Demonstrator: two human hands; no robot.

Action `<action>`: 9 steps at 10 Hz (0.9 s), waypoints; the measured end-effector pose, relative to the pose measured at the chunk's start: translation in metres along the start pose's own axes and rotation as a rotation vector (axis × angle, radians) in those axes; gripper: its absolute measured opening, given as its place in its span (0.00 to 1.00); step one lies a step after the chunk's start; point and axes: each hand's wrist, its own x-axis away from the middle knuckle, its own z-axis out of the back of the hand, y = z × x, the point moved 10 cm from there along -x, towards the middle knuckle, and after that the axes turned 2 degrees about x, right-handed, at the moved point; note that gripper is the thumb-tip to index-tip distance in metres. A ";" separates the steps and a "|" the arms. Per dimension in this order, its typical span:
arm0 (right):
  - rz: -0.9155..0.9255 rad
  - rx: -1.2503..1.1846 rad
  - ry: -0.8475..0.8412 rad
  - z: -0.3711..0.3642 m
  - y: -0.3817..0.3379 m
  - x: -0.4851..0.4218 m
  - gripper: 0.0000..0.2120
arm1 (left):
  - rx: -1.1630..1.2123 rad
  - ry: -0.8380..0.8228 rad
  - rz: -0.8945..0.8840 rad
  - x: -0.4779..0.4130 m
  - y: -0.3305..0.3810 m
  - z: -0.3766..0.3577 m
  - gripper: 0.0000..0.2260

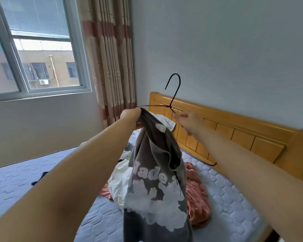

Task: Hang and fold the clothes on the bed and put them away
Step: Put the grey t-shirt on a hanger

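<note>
Two bare forearms reach in from the lower corners of the frame, and between them hangs the grey T-shirt (pixel 156 189), held up at centre above the bed (pixel 42 165). The left hand (pixel 130 116) has its fingers curled round the shirt's top edge, bunched against the left tip of the wire hanger (pixel 170 106); the right hand (pixel 189 122) appears to pinch the hanger's right arm just below the hook, thumb against fingertips. The shirt looks light and limp, with cloth that slides and collapses (the printed front adds a little stiffness), so it is best taken at the neck opening and shoulder seams. The hanger is thin and probably springy, and is best held near its twisted neck. A white garment (pixel 119 180) and a salmon garment (pixel 198 198) lie heaped on the mattress behind.
</note>
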 end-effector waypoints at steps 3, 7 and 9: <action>0.148 0.073 0.376 0.100 0.031 0.028 0.11 | -0.073 -0.029 -0.012 -0.009 -0.027 -0.032 0.04; 0.030 0.149 0.367 0.133 0.087 0.068 0.19 | -0.825 -0.035 -0.430 -0.027 -0.014 -0.051 0.20; 0.039 0.174 0.328 0.127 0.092 0.070 0.19 | -1.055 0.029 -0.538 -0.013 -0.010 -0.063 0.16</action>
